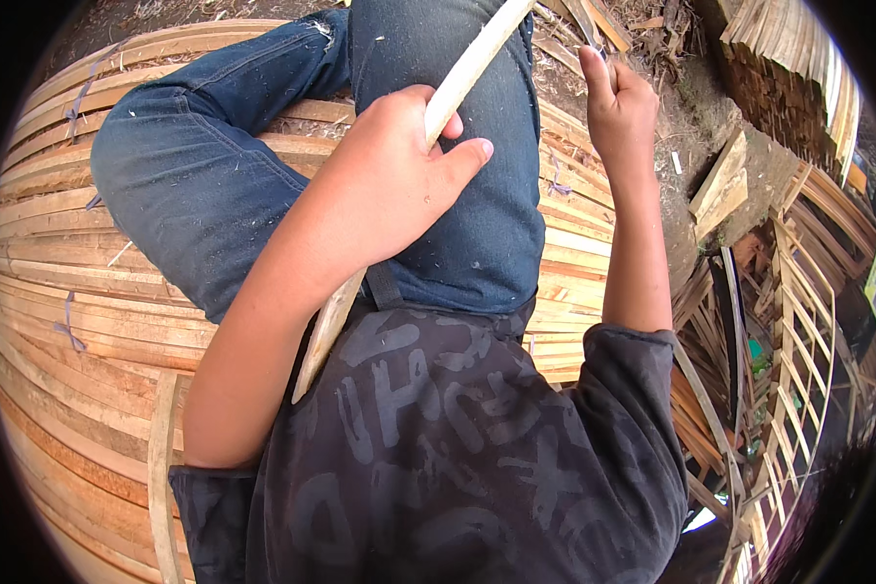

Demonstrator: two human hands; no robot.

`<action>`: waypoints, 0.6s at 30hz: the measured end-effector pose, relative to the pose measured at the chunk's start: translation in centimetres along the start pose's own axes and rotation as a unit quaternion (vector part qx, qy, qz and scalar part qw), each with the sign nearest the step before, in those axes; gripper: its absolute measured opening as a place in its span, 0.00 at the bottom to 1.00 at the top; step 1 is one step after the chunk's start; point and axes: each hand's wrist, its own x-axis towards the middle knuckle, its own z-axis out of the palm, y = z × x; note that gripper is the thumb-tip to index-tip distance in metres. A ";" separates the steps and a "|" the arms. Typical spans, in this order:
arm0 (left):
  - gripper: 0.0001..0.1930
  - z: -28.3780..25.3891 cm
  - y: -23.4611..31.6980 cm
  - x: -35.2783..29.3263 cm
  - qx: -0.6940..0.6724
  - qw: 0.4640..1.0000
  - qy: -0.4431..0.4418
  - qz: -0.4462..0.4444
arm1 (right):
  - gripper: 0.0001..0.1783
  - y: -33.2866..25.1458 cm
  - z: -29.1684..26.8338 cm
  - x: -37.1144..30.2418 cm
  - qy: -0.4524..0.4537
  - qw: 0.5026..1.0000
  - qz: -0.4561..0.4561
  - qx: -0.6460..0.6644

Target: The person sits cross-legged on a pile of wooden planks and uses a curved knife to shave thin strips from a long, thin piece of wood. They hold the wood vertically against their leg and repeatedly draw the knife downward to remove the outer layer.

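Observation:
A long pale wooden strip (pixel 477 60) slants across my lap, from above my thigh down to my shirt. My left hand (pixel 399 165) is closed around its middle, with the thumb pointing right along my thigh. The strip passes under my left wrist, and its lower end shows beside my belly. Off to the right, my right hand (pixel 621 102) is closed in a fist, thumb up, on what looks like a knife (pixel 584 21). Its handle is hidden in the fist, and only a narrow dark blade shows beyond the thumb. The knife is apart from the strip.
I sit on bundled wooden slats (pixel 68 243) tied with purple string (pixel 69 326). Small shavings dot my jeans (pixel 204 195). At the right are a wood offcut (pixel 720 190), a stack of split wood (pixel 788 68) and a lattice of thin slats (pixel 788 370).

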 end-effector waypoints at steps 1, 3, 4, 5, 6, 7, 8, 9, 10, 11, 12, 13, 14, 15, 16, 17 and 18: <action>0.12 0.2 -0.2 -0.1 0.008 1.000 0.008 -0.004 | 0.33 -0.9 0.3 -0.7 0.004 1.000 0.002 0.012; 0.12 0.2 -1.3 -0.2 0.024 0.999 0.023 0.011 | 0.32 -2.5 0.3 -2.4 0.001 0.999 -0.002 0.038; 0.12 0.3 -1.2 -0.2 0.032 0.999 0.032 0.012 | 0.31 -2.5 0.1 -2.3 -0.008 0.999 -0.002 0.033; 0.13 0.4 -1.1 -0.3 0.040 0.998 0.040 0.013 | 0.31 -2.5 -0.2 -2.1 -0.017 0.999 -0.001 0.028; 0.13 0.4 -1.0 -0.3 0.048 0.998 0.048 0.013 | 0.31 -2.4 -0.5 -1.9 -0.026 0.999 0.000 0.022; 0.13 0.5 -0.6 -0.4 0.030 0.999 0.039 0.003 | 0.32 -0.4 -0.5 -0.2 0.001 0.999 0.018 0.029; 0.13 0.4 0.0 -0.2 0.012 0.999 0.031 -0.006 | 0.32 0.1 -0.3 0.8 0.014 1.000 0.012 0.018; 0.13 0.4 0.5 -0.1 0.023 0.999 0.018 -0.026 | 0.32 0.1 0.0 -0.2 0.016 0.999 0.024 0.025; 0.13 0.5 0.5 -0.1 0.031 0.999 0.024 -0.017 | 0.33 -0.9 0.8 -0.4 0.022 0.999 0.022 0.040; 0.13 0.6 0.1 -0.2 0.043 0.999 0.030 -0.013 | 0.32 -1.3 1.3 -1.2 0.018 0.999 0.023 0.022; 0.12 0.6 -0.3 -0.3 0.054 0.998 0.036 -0.009 | 0.31 -2.0 1.0 -1.8 0.013 1.000 0.011 0.020; 0.12 0.8 -0.8 -0.6 0.043 0.998 0.043 0.011 | 0.31 -1.9 0.8 -2.0 0.007 1.000 0.008 0.027; 0.12 0.6 -0.8 -0.6 0.044 0.998 0.041 0.007 | 0.31 -1.4 0.5 -2.0 0.001 0.999 0.006 0.033; 0.12 0.3 -0.8 -0.5 0.045 0.998 0.039 0.002 | 0.31 -0.5 1.0 -1.0 0.043 0.998 -0.030 -0.024; 0.12 0.4 -0.8 -0.3 0.039 0.999 0.029 -0.002 | 0.29 0.3 0.6 0.0 0.028 0.996 -0.014 -0.089; 0.12 0.3 -0.5 -0.2 0.028 0.999 0.029 -0.001 | 0.29 0.6 0.8 0.6 0.073 0.990 -0.054 -0.111; 0.12 0.4 -0.4 -0.3 0.019 1.000 0.013 0.000 | 0.29 0.9 0.8 0.9 0.118 0.979 -0.096 -0.133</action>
